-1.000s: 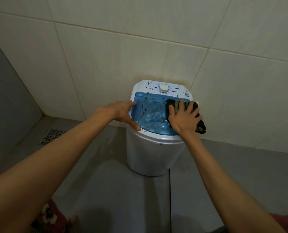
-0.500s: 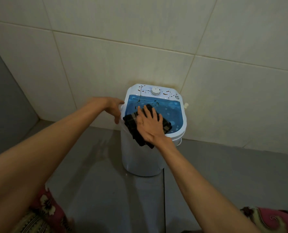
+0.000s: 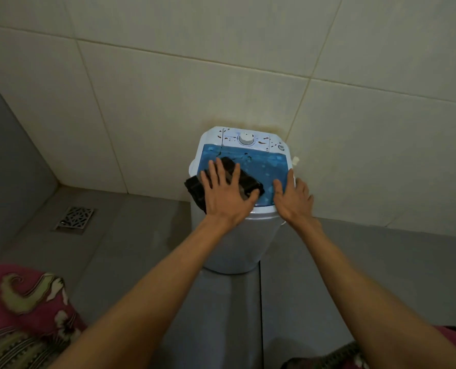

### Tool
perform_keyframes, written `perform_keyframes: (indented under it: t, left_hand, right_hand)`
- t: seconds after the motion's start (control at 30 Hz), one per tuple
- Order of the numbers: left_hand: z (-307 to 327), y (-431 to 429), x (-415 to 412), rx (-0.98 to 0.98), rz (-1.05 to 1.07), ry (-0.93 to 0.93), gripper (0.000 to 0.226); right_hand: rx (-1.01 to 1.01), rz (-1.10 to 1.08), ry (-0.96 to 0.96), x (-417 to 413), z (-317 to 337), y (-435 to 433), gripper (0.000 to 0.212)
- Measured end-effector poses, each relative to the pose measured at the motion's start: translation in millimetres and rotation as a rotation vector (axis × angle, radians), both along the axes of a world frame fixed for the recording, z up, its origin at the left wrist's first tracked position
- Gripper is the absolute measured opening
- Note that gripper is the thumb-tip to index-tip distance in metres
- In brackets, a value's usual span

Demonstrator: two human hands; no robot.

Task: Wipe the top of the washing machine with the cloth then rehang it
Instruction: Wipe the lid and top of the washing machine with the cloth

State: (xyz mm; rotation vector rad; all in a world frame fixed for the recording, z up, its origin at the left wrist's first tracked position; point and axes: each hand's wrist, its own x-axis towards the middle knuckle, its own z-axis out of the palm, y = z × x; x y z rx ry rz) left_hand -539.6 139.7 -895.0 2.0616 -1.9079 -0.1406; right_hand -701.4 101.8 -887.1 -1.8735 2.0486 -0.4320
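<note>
Fingers (image 3: 213, 169) of the left hand (image 3: 228, 194) now lie spread flat on the dark cloth (image 3: 244, 182) at centre frame, taken over from the right hand (image 3: 292, 197), which rests open on the washing machine (image 3: 267, 166) lid's right edge; wiping continues.

Washing machine (image 3: 235, 235) stands on the floor (image 3: 141, 235), its back against the tiled wall (image 3: 168, 102). Dial (image 3: 246, 138) sits on the rear panel, behind the lid (image 3: 264, 166). Cloth (image 3: 195, 190) lies on the left part of the lid, overhanging the left edge. Left hand (image 3: 227, 193) rests flat on the cloth; right hand (image 3: 293, 198) rests at the lid's right front edge. Floor drain (image 3: 75, 218) lies left of the machine, near the corner
</note>
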Motion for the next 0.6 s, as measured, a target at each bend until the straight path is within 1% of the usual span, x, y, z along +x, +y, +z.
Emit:
perform_keyframes:
  t: [0.1, 0.2, 0.4, 0.5, 0.6]
  left_hand:
    - [3, -21, 35, 0.039, 0.132, 0.043, 0.089]
    - [9, -44, 61, 0.119, 0.139, 0.123, 0.087]
    - [20, -93, 76, 0.203, 0.239, 0.154, 0.087]
    - [25, -113, 83, 0.248, 0.258, 0.238, 0.085]
    - [25, -117, 83, 0.225, 0.275, 0.265, 0.083]
  right_hand:
    - [-0.036, 0.011, 0.024, 0, -3, 0, 0.068]
    - [-0.053, 0.010, 0.030, 0, -4, -1, 0.067]
    - [-0.077, 0.007, 0.028, 0, -9, -4, 0.066]
    - [-0.068, 0.009, 0.035, -1, -9, -4, 0.066]
    - [-0.059, -0.005, 0.044, 1, -8, -4, 0.066]
